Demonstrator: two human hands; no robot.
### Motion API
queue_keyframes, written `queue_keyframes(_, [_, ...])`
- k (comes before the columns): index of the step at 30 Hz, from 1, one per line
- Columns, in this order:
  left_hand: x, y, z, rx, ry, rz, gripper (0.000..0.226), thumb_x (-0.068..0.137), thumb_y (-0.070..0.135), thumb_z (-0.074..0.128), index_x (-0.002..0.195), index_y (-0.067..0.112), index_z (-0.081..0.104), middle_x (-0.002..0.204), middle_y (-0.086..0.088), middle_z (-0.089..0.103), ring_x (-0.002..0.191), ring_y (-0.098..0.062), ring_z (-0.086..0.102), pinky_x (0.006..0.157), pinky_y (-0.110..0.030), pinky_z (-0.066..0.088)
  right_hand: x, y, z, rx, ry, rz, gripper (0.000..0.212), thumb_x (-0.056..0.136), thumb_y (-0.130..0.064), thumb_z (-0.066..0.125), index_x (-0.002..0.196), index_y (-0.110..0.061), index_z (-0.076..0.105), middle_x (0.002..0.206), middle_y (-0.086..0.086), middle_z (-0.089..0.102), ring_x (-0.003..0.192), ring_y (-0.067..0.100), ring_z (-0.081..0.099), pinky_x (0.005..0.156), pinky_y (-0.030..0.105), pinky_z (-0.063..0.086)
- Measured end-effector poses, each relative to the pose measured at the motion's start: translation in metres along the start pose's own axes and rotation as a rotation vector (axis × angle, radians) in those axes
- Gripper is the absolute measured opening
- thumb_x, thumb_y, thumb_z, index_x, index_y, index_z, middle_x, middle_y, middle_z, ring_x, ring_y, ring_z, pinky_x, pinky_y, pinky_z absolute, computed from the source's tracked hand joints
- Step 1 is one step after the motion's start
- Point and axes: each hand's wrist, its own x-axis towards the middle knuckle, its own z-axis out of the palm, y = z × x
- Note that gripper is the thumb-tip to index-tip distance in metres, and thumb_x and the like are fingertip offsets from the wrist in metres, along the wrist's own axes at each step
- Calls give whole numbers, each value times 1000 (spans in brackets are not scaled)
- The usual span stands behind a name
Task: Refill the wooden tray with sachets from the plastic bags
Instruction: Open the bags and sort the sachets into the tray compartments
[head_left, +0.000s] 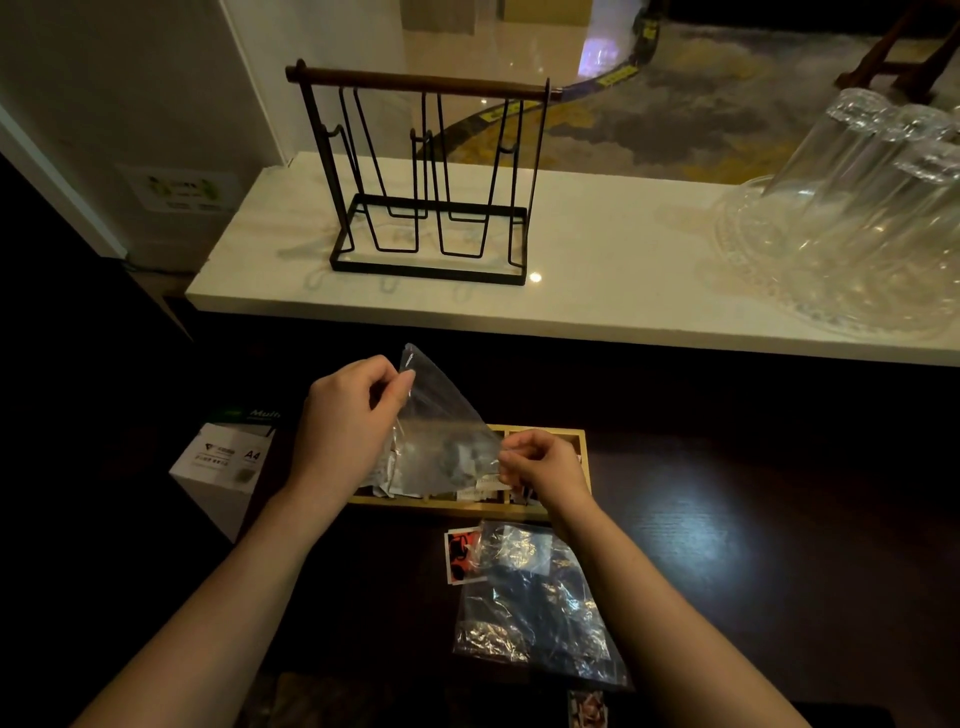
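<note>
Plastic bag | long axis diagonal, upper-left to lower-right | over wooden tray

A dark worktop carries the wooden tray at centre, a crumpled plastic bag at 6 o'clock just beside it, and a red-printed sachet touching that bag's 9 o'clock edge. A white A4 box stands at 9 o'clock.
</note>
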Motion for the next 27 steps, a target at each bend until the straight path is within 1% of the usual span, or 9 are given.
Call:
queue_keyframes(3, [0, -4, 1, -5, -11, -12, 30, 91, 25, 56, 64, 12, 55, 54, 6, 47, 53, -8, 48, 50, -19, 33, -2, 0, 0, 12, 16, 2, 9, 87, 2, 61, 89, -7, 63, 78, 10, 63, 65, 16, 63, 55, 18, 51])
queue_keyframes(9, [0, -14, -2, -10, 6, -55, 27, 93, 25, 52, 70, 10, 56, 60, 0, 54, 56, -13, 53, 49, -22, 37, -4, -2, -3, 6, -11, 10, 7, 85, -10, 66, 92, -11, 67, 79, 3, 63, 70, 18, 57, 65, 31, 49])
queue_keyframes(12, [-4, -20, -4, -52, 32, -99, 21, 95, 21, 49, 78, 12, 56, 67, -3, 61, 59, -12, 58, 49, -17, 41, -9, -7, -9, 92, -21, -4, 10, 87, -20, 64, 91, -12, 69, 80, 0, 66, 73, 15, 57, 69, 27, 48])
queue_keyframes(14, [-7, -28, -2, -74, 46, -145, 19, 96, 20, 48, 81, 13, 57, 70, -7, 63, 59, -16, 59, 49, -18, 42, -12, -14, -12, 183, -7, -24, 5, 87, -14, 64, 89, -14, 68, 80, 2, 67, 73, 14, 60, 66, 22, 49])
queue_keyframes(17, [-12, -50, 3, -160, -16, -282, 15, 95, 29, 46, 83, 27, 56, 78, -6, 68, 64, -29, 64, 58, -45, 53, -19, -25, -19, 310, -9, -47, 17, 84, -2, 64, 88, -18, 67, 74, -1, 62, 70, 11, 58, 56, 17, 47])
queue_keyframes(19, [-20, -57, 8, -267, -73, -379, 15, 94, 33, 45, 83, 31, 54, 82, -5, 71, 63, -34, 67, 56, -51, 55, -28, -28, -26, 276, -50, -55, 20, 83, -2, 66, 89, -21, 69, 84, 4, 63, 77, 17, 59, 61, 24, 48])
queue_keyframes(22, [-39, -60, 20, -374, -161, -477, 17, 98, 20, 43, 86, 25, 54, 85, -4, 72, 61, -24, 69, 54, -37, 53, -43, -25, -35, 136, -57, -54, 19, 82, -3, 67, 88, -21, 71, 91, 1, 69, 79, 14, 62, 63, 23, 51])
queue_keyframes(25, [-58, -59, 29, -385, -269, -555, 15, 98, 17, 41, 93, 15, 56, 91, -7, 71, 70, -24, 69, 60, -40, 55, -54, -16, -41, 41, 11, -56, 17, 82, -2, 66, 86, -18, 70, 73, -7, 66, 70, 7, 61, 62, 16, 50])
queue_keyframes(27, [-70, -60, 37, -460, -321, -639, 18, 99, 14, 39, 93, 8, 55, 88, -9, 72, 65, -19, 68, 55, -30, 53, -62, -7, -47, 11, 42, -48, 14, 81, -2, 67, 90, -13, 67, 69, -4, 62, 69, 6, 62, 61, 14, 51])
